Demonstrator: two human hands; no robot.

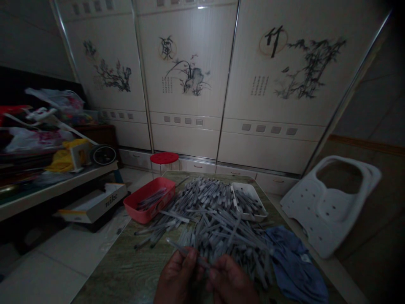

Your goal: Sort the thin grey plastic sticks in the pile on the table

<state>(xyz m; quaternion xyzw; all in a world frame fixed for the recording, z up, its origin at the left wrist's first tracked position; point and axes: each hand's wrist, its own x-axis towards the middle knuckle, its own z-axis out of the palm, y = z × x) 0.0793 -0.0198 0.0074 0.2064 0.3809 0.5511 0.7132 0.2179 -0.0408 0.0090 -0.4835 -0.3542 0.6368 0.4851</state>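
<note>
Close to me, over the near part of the table, both hands grip one slim translucent pen (201, 261). Its left end sticks out past the fingers of my left hand (179, 272), which pinches it between thumb and fingers. My right hand (229, 278) is closed around the other end, so that tip is hidden. Just beyond the hands spreads a large heap of similar pens (218, 228). A red plastic basket (136, 213) with some pens inside stands left of the heap. A white tray (261, 217) holding more pens sits at its right.
A crumpled blue cloth (294, 266) lies on the table's (126, 270) right side. Behind the table is a red stool (164, 158). A white plastic chair (329, 202) stands at the right. A cluttered bench (95, 173) with a shoebox (95, 204) below it is at the left.
</note>
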